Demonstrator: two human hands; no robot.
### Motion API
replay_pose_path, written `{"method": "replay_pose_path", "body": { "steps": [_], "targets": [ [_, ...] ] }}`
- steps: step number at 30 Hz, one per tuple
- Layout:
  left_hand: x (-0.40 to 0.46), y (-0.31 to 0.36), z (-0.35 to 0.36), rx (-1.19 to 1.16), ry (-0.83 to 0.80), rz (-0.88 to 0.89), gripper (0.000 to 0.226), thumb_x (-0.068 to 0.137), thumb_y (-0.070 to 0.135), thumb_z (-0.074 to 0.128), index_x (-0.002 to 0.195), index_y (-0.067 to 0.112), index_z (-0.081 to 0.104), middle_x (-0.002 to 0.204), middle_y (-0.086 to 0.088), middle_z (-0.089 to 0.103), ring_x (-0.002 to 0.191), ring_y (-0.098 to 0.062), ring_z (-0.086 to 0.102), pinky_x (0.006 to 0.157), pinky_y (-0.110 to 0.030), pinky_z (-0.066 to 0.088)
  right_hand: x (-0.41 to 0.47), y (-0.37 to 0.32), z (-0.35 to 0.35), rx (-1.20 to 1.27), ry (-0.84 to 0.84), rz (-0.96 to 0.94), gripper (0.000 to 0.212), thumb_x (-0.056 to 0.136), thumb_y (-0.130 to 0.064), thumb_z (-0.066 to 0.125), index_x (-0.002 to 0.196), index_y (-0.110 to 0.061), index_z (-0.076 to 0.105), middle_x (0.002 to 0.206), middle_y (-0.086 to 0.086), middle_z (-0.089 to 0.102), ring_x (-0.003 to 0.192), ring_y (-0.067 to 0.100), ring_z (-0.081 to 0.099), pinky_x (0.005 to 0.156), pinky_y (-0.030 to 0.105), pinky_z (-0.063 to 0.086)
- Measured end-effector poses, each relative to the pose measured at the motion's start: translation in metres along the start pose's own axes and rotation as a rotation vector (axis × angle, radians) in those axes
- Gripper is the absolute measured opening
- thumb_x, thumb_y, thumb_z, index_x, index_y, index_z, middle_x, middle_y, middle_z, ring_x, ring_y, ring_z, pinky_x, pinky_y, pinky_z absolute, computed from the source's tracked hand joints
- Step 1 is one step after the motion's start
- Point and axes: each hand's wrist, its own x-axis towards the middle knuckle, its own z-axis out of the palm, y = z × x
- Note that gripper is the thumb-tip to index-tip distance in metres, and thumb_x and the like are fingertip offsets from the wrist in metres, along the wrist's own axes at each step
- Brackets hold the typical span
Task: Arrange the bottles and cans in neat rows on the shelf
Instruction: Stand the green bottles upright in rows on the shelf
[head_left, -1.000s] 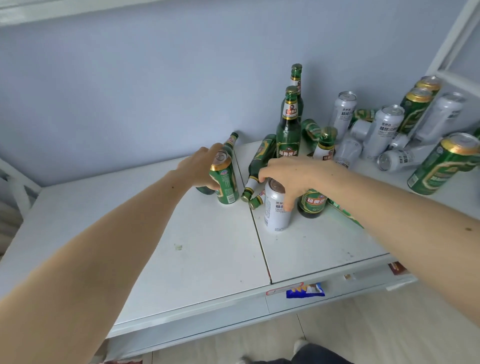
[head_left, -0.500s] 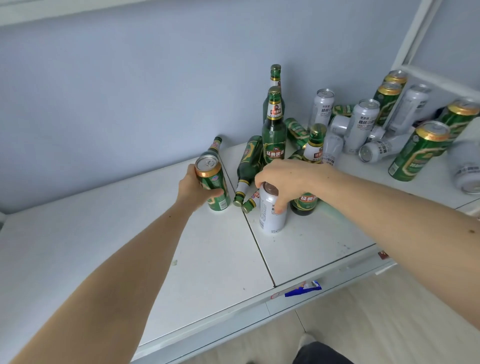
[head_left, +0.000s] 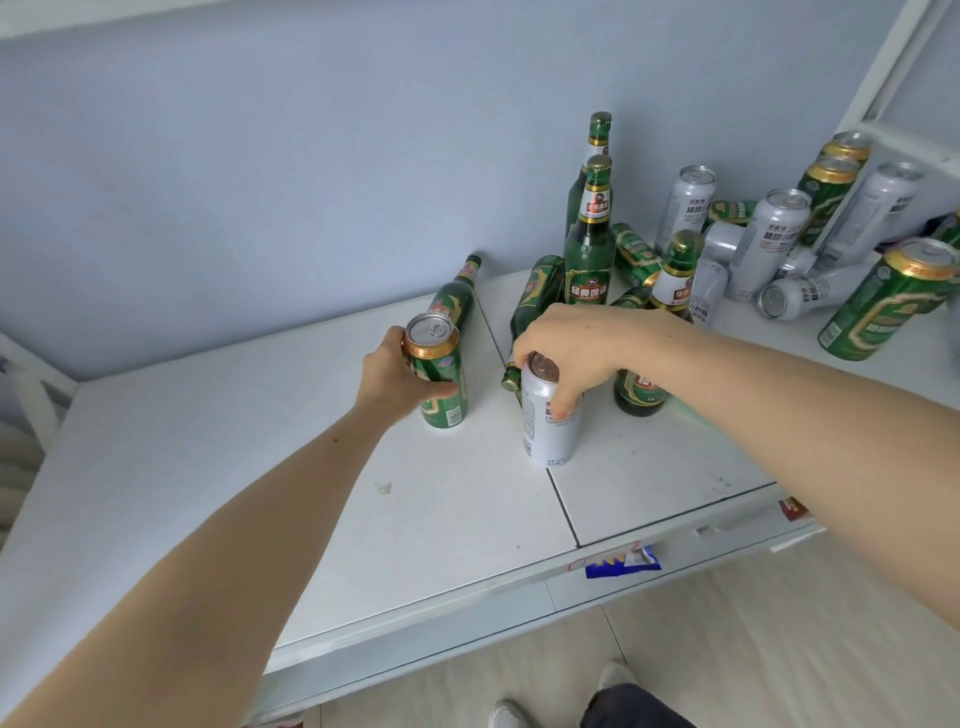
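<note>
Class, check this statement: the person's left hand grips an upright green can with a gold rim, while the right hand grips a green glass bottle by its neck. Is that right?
Not quite. In the head view the right hand grips an upright white aluminium can at its top, not a green glass bottle. The rest holds: the left hand grips the upright green can with a gold rim.

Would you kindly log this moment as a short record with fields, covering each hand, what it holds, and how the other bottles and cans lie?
left hand: grips a green can, upright on the shelf
right hand: grips the top of a silver can, upright beside the seam between the shelf panels
upright bottles: three green bottles stand behind the right hand
lying bottles: several green bottles lie on their sides near the wall
back right: a jumble of silver and green cans, some standing, some tipped
rows: none formed yet
</note>
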Motion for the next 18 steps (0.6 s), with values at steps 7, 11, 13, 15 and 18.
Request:
{"method": "replay_pose_path", "body": {
  "steps": [7, 11, 13, 15, 18],
  "targets": [
    [-0.039, -0.030, -0.042, -0.006, 0.150, -0.099, 0.068, 0.055, 0.023, 0.093, 0.106, 0.015, 0.049, 0.099, 0.003, 0.059, 0.091, -0.017, 0.055, 0.066, -0.022, 0.041, 0.019, -0.040, -0.020, -0.033, 0.005, -0.115, 0.055, 0.063, -0.039, 0.084, 0.109, -0.020, 0.061, 0.086, -0.008, 0.050, 0.082, 0.019, 0.054, 0.061, 0.033, 0.050],
    [-0.065, -0.052, -0.069, -0.006, 0.268, -0.178, 0.070, 0.055, 0.022, 0.093, 0.109, 0.012, 0.050, 0.098, 0.004, 0.058, 0.090, -0.016, 0.054, 0.071, -0.026, 0.042, 0.036, -0.070, -0.031, -0.095, -0.006, -0.200, 0.045, 0.065, -0.039, 0.082, 0.099, -0.020, 0.059, 0.087, -0.004, 0.052, 0.081, 0.017, 0.050, 0.055, 0.028, 0.044],
    [-0.075, -0.065, -0.084, -0.009, 0.306, -0.217, 0.069, 0.055, 0.022, 0.093, 0.109, 0.013, 0.050, 0.098, 0.004, 0.058, 0.090, -0.017, 0.054, 0.070, -0.026, 0.042, 0.048, -0.084, -0.035, -0.109, -0.005, -0.214, 0.047, 0.063, -0.041, 0.082, 0.100, -0.019, 0.061, 0.087, -0.005, 0.053, 0.085, 0.018, 0.054, 0.062, 0.032, 0.051],
    [-0.084, -0.080, -0.100, -0.017, 0.346, -0.243, 0.069, 0.055, 0.022, 0.093, 0.109, 0.013, 0.050, 0.098, 0.004, 0.058, 0.091, -0.017, 0.055, 0.071, -0.026, 0.042, 0.062, -0.100, -0.040, -0.130, 0.003, -0.235, 0.052, 0.060, -0.043, 0.082, 0.103, -0.020, 0.064, 0.092, -0.003, 0.059, 0.090, 0.021, 0.058, 0.070, 0.037, 0.056],
    [-0.093, -0.104, -0.128, -0.021, 0.404, -0.280, 0.070, 0.057, 0.021, 0.092, 0.113, 0.012, 0.050, 0.099, 0.004, 0.058, 0.090, -0.016, 0.053, 0.072, -0.025, 0.041, 0.082, -0.127, -0.048, -0.127, -0.006, -0.261, 0.046, 0.060, -0.041, 0.082, 0.098, -0.019, 0.065, 0.090, -0.002, 0.062, 0.086, 0.022, 0.061, 0.066, 0.035, 0.054]
  ]
}}
